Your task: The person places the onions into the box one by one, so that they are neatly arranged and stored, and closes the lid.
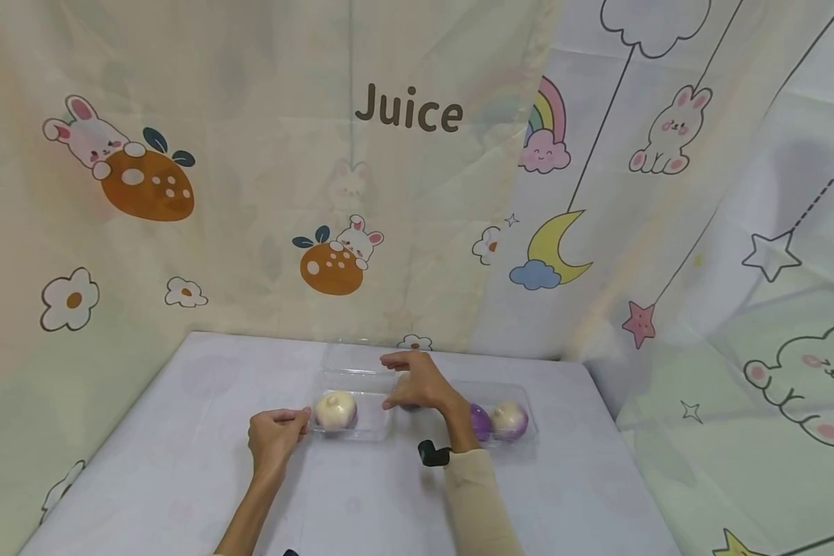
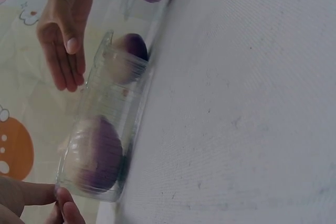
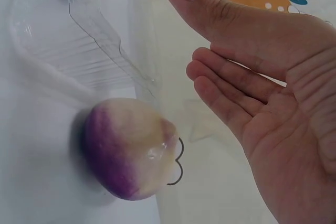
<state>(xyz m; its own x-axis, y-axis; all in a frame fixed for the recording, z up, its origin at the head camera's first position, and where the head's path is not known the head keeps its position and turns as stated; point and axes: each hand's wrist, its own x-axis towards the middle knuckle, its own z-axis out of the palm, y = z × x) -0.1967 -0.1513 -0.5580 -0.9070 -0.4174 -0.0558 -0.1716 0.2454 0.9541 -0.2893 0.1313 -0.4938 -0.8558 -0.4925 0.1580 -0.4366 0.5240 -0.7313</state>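
A clear plastic clamshell box (image 1: 371,434) lies on the table, and a cream-and-purple turnip (image 1: 336,411) sits in its left part. My left hand (image 1: 276,439) pinches the left edge of this box between thumb and fingers. Above the box's right end is my right hand (image 1: 420,382), thumb spread from its extended fingers, holding nothing. Below that hand, just outside the box, another turnip (image 3: 128,148) rests on the table; in the head view the hand mostly hides it. The box's clear lid (image 1: 357,358) is folded back toward the far table edge.
To the right stands a second clear box (image 1: 532,421) with a turnip (image 1: 510,421) and a purple round thing (image 1: 481,422) in it, partly behind my right wrist. Printed cloth curtains (image 1: 417,193) hang right behind the white table (image 1: 361,502).
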